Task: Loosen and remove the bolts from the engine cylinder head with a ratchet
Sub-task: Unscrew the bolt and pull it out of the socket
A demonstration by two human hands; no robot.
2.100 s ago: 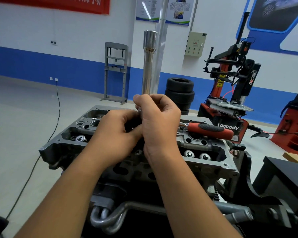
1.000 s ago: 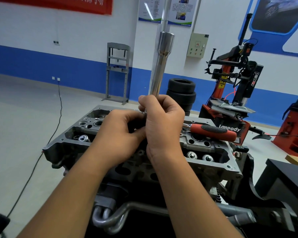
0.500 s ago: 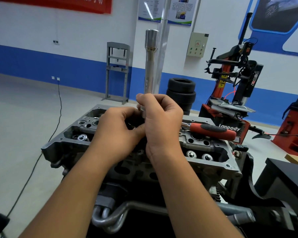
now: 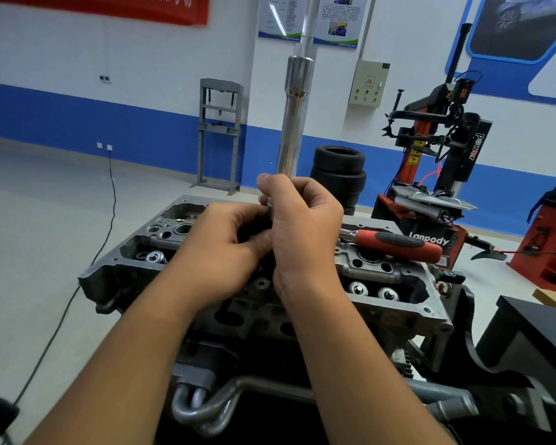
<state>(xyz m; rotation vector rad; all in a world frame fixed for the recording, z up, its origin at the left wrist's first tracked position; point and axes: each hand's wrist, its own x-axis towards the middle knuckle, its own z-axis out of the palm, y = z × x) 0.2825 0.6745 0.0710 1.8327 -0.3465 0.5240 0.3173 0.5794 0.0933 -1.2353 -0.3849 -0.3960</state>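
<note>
ratchet lying across cylinder head

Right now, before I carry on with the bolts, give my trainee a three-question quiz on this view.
1. True or false: the ratchet lies on the cylinder head, unheld.
2. Which hand grips the upright extension bar? A left B right C neither
3. Fill in: the ratchet lies to the ____ of the right hand.

Key: 1 true; 2 B; 3 right. The left hand works at the bar's hidden lower end.
</note>
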